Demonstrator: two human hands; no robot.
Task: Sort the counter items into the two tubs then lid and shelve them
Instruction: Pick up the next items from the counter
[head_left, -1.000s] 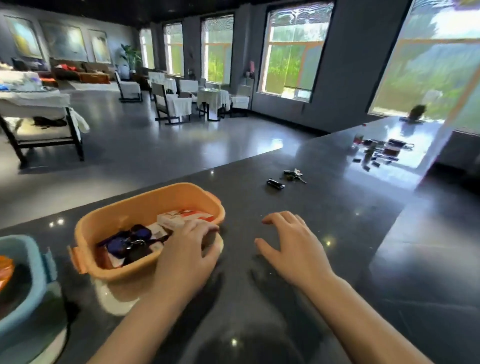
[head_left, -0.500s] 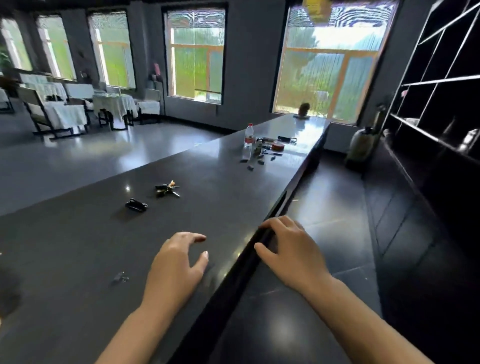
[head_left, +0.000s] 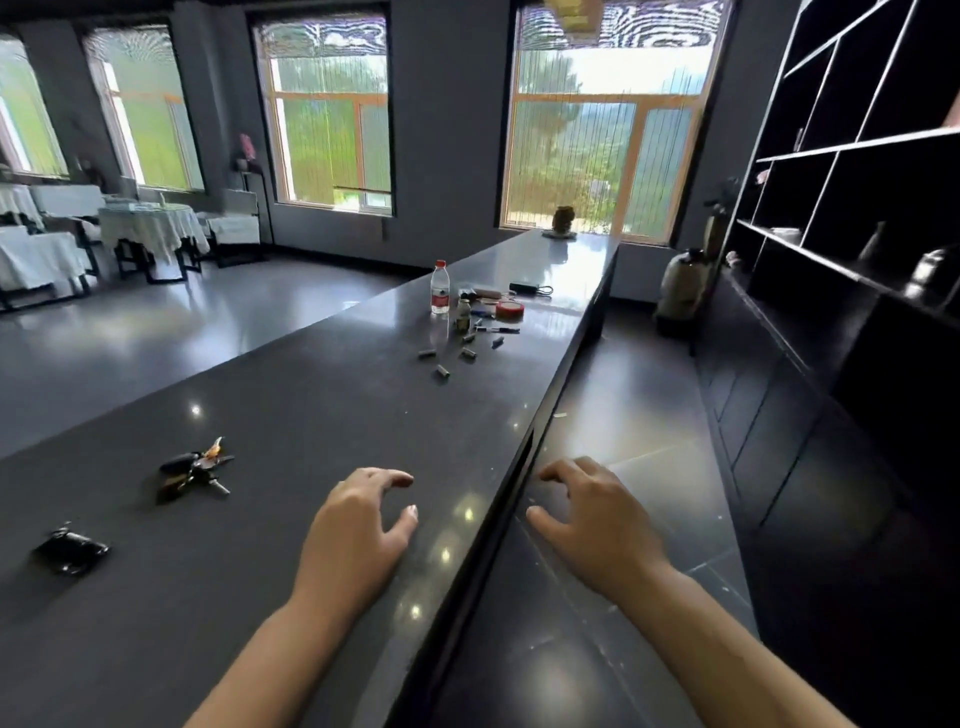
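My left hand (head_left: 358, 530) hovers palm down over the dark counter (head_left: 311, 415), fingers loosely spread and holding nothing. My right hand (head_left: 597, 525) hangs past the counter's right edge above the floor, also relaxed and empty. To the left lie a bunch of keys (head_left: 195, 470) and a small black key fob (head_left: 70, 551). Farther along the counter stand a water bottle (head_left: 440, 288), a red tape roll (head_left: 509, 310), a pen (head_left: 496, 329), a small jar (head_left: 463, 314) and several loose batteries (head_left: 441, 371). Neither tub is in view.
Dark open shelving (head_left: 841, 208) lines the right wall above low cabinets. A narrow aisle of glossy floor (head_left: 623, 467) runs between counter and shelves. A black pouch with a cord (head_left: 527, 287) and a small ornament (head_left: 563, 221) sit at the counter's far end. Dining tables stand at far left.
My view has swung right, away from the orange and blue tubs, and moved along the counter. My left hand left the orange tub; both hands stay empty.
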